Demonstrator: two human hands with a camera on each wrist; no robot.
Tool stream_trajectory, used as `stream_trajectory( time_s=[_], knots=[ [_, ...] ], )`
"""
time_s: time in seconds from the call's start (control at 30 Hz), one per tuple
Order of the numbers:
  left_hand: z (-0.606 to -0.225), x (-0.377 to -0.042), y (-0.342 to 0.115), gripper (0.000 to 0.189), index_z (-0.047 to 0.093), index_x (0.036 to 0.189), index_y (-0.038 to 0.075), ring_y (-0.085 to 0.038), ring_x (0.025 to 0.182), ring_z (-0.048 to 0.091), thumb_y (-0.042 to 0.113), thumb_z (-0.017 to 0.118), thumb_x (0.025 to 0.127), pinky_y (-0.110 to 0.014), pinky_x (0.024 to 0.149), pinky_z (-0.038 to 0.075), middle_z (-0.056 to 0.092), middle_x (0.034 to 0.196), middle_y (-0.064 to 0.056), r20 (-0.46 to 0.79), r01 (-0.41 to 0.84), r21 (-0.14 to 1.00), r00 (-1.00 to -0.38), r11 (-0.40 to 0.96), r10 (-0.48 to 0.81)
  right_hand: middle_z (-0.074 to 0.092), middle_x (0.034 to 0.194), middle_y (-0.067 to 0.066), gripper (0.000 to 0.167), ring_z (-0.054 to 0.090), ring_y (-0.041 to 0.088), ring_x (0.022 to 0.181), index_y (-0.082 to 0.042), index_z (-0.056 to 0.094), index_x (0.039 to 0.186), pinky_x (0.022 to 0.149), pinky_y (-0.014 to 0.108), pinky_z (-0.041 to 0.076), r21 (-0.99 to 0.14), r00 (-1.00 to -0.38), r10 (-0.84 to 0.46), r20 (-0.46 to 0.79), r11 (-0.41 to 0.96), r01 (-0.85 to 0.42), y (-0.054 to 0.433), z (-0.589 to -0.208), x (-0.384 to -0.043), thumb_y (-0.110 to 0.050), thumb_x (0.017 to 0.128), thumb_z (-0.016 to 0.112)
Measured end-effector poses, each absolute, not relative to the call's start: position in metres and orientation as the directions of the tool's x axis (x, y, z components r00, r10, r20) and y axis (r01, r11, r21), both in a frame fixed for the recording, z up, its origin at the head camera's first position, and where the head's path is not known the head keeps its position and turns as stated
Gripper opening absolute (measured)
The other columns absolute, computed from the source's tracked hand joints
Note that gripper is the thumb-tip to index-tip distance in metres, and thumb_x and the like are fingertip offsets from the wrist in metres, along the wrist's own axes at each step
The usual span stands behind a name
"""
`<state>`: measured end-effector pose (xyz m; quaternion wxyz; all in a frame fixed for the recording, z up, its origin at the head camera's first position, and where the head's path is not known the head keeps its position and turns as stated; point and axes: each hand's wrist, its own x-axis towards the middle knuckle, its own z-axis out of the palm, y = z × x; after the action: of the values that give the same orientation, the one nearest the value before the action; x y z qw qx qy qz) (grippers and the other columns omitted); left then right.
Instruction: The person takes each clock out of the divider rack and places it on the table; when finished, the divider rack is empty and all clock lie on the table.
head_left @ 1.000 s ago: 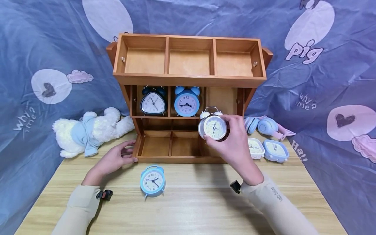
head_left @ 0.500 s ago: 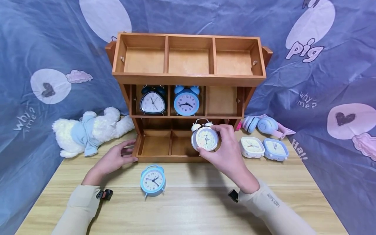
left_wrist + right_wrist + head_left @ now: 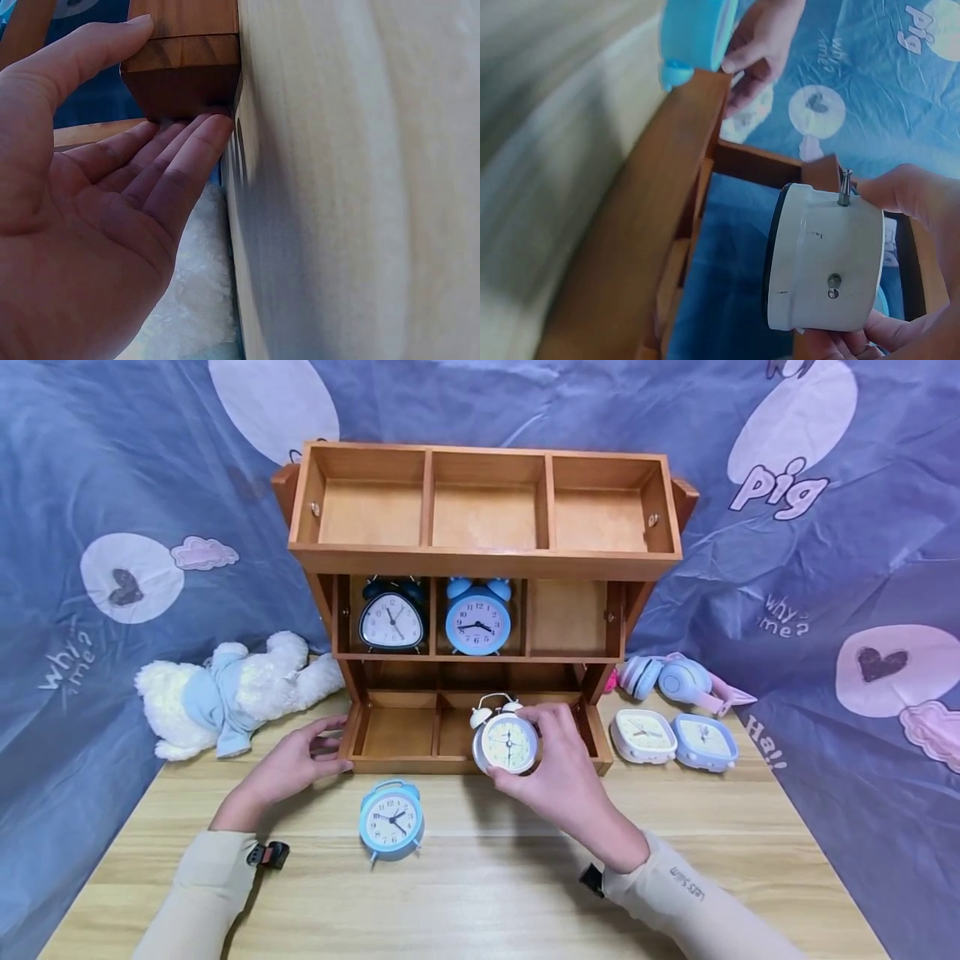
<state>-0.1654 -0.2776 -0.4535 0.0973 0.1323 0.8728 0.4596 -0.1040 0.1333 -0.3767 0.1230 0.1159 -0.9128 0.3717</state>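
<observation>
In the head view my right hand (image 3: 558,768) pinches a white twin-bell alarm clock (image 3: 510,743) by its side, dial facing me, before the bottom row of a wooden shelf (image 3: 483,562). The right wrist view shows the white case (image 3: 825,259) with its short metal feet, thumb and fingers at its edges. My left hand (image 3: 300,764) rests against the shelf's lower left corner; in the left wrist view its thumb lies on the wood and its fairly straight fingers (image 3: 176,169) touch the side. A light-blue alarm clock (image 3: 391,821) stands on the table in front.
A dark alarm clock (image 3: 392,620) and a blue alarm clock (image 3: 477,623) sit in the middle row. Right of the shelf are a white square clock (image 3: 643,737), a blue square clock (image 3: 705,742) and headphones (image 3: 678,681). A white plush toy (image 3: 225,693) lies left.
My right hand has carried the white alarm clock down and to the left, from the middle-row ledge to the front of the bottom row. The left hand stays at the corner.
</observation>
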Motion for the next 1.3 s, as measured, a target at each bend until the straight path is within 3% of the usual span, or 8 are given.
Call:
stream_trajectory(
  time_s=[0.27,0.57,0.87,1.1,1.3],
  knots=[
    [-0.453,-0.167,-0.278,0.083,0.04,0.168,-0.006,-0.049,0.138,0.07,0.015,0.084,0.101,-0.017,0.102,0.058,0.068,0.149,-0.034,-0.056,0.134,0.832,-0.945,0.539,0.321,0.061,0.136,0.008,0.082,0.068,0.027,0.116,-0.006,0.066,0.141,0.101,0.046,0.061,-0.678,-0.967,-0.141,0.214,0.691,-0.251,0.123,-0.392,-0.094,-0.028,0.071,0.103],
    [-0.451,-0.165,-0.276,0.084,0.039,0.168,-0.008,-0.048,0.137,0.07,0.015,0.085,0.101,-0.043,0.108,0.064,0.068,0.148,-0.035,-0.049,0.142,0.833,-0.944,0.534,0.327,0.062,0.132,0.004,0.079,0.068,0.021,0.116,-0.007,0.068,0.137,0.104,0.044,0.063,-0.665,-0.966,-0.215,0.143,0.702,-0.255,0.111,-0.412,-0.083,-0.026,0.069,0.104],
    [-0.451,-0.166,-0.275,0.084,0.039,0.168,-0.007,-0.047,0.136,0.071,0.015,0.085,0.101,-0.035,0.106,0.064,0.069,0.148,-0.034,-0.05,0.139,0.832,-0.945,0.536,0.323,0.061,0.13,0.0,0.078,0.066,0.015,0.115,-0.009,0.068,0.137,0.102,0.04,0.063,-0.664,-0.96,-0.256,0.114,0.699,-0.265,0.103,-0.423,-0.077,-0.026,0.068,0.103],
    [-0.452,-0.167,-0.277,0.084,0.039,0.169,-0.006,-0.047,0.137,0.07,0.015,0.084,0.102,-0.018,0.101,0.059,0.069,0.147,-0.033,-0.066,0.123,0.83,-0.947,0.544,0.314,0.061,0.128,-0.001,0.076,0.066,0.016,0.114,-0.008,0.069,0.134,0.104,0.041,0.063,-0.659,-0.955,-0.275,0.11,0.699,-0.277,0.099,-0.429,-0.075,-0.025,0.068,0.103],
    [-0.452,-0.166,-0.276,0.084,0.039,0.168,-0.007,-0.049,0.137,0.07,0.015,0.085,0.102,-0.031,0.105,0.064,0.068,0.149,-0.034,-0.054,0.135,0.833,-0.945,0.536,0.322,0.06,0.127,0.0,0.077,0.066,0.016,0.113,-0.006,0.069,0.135,0.104,0.042,0.063,-0.649,-0.951,-0.294,0.098,0.705,-0.286,0.095,-0.433,-0.075,-0.024,0.068,0.102]
  ],
)
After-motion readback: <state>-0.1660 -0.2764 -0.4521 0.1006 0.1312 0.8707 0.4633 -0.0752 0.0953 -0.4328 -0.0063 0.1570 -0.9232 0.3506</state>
